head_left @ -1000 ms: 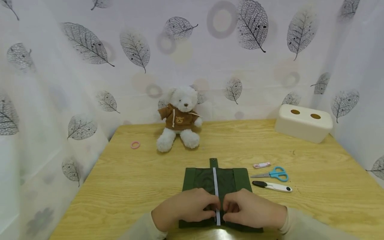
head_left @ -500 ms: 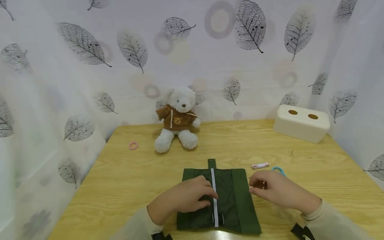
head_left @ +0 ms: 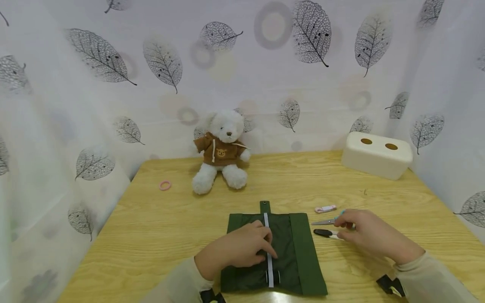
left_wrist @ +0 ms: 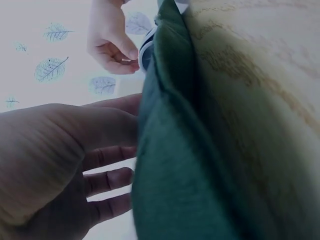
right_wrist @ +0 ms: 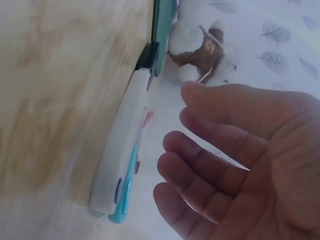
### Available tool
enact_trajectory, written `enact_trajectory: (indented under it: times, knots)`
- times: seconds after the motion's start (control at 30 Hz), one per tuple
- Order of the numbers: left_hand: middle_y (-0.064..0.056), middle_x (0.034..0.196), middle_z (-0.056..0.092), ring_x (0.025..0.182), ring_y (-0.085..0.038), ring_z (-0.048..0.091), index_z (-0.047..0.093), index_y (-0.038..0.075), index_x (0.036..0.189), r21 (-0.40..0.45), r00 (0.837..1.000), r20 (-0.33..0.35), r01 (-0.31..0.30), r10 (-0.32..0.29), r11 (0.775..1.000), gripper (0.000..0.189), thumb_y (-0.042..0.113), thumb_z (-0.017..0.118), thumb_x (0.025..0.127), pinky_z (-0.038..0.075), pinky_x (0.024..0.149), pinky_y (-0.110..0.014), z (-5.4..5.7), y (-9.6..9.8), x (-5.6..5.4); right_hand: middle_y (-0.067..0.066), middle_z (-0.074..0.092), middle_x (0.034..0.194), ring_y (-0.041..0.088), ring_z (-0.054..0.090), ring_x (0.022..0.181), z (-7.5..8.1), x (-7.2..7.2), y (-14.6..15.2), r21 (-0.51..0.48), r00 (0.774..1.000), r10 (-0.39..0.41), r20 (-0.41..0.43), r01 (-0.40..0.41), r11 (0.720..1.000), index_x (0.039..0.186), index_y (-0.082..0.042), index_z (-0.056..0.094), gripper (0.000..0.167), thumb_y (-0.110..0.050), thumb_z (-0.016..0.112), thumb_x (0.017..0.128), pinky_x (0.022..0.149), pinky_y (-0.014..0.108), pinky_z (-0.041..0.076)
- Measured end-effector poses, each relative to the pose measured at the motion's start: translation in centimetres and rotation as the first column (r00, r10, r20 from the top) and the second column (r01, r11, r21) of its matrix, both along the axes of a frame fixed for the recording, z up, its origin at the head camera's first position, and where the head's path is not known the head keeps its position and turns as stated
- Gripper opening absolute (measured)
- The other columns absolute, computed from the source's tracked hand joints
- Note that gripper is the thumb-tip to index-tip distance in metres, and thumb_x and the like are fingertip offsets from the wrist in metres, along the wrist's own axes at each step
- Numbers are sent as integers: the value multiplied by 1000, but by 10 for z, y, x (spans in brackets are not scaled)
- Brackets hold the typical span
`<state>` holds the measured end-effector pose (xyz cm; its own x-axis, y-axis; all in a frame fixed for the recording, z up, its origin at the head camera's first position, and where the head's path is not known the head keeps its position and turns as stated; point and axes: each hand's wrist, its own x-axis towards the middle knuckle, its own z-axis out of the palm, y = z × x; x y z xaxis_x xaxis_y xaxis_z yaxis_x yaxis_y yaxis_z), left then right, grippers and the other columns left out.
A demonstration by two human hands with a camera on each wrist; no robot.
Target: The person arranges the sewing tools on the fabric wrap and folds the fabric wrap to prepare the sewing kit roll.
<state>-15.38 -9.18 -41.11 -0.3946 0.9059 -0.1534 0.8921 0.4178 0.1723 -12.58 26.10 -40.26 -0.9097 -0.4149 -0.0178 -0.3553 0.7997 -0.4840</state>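
Note:
A green cloth case [head_left: 308, 261] lies spread on the table, with a pale strip [head_left: 270, 269] down its middle and a snap tab at the far end. Tucked under the strip's near end is a small dark round object [head_left: 277, 276]. My left hand [head_left: 244, 246] rests over the case's left half, fingers loosely bent across the strip. My right hand [head_left: 373, 235] hovers over blue-handled scissors [head_left: 323, 222] and a white-handled tool with a black end [head_left: 323, 232]. In the right wrist view its fingers are relaxed and apart from the white handle [right_wrist: 120, 135].
Beyond the scissors lies a pink-and-white folded band [head_left: 326, 209]. A white teddy bear [head_left: 223, 153] in a brown hoodie sits at the back. At the far left is a pink ring [head_left: 165, 185]; a cream box with two holes [head_left: 377, 155] stands back right.
My right hand has left the strip's near end and moved right, over the scissors and white-handled tool. My left hand has shifted slightly farther from the near edge. The dark round object now shows.

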Motion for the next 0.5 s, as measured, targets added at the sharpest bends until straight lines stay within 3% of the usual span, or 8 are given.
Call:
enact_trajectory:
  times: [0.17, 0.5]
  knots:
    - [12, 114, 56, 96, -5, 45, 74, 40, 116, 3, 1000, 13, -5, 5, 1000, 26, 24, 72, 96, 39, 80, -17, -2, 1, -1, -6, 64, 101, 13, 61, 87, -4, -3, 2, 25, 999, -12, 40, 11, 1000, 105, -11, 73, 23, -19, 82, 85, 71, 30, 53]
    - [12, 111, 56, 91, -5, 44, 74, 36, 102, 32, 999, -26, 36, -36, 999, 14, 25, 75, 94, 37, 78, -15, -3, 6, -3, -4, 68, 103, 24, 65, 98, -9, -4, 7, 78, 1000, -6, 26, 4, 997, 101, -11, 74, 22, -17, 84, 82, 82, 42, 55]
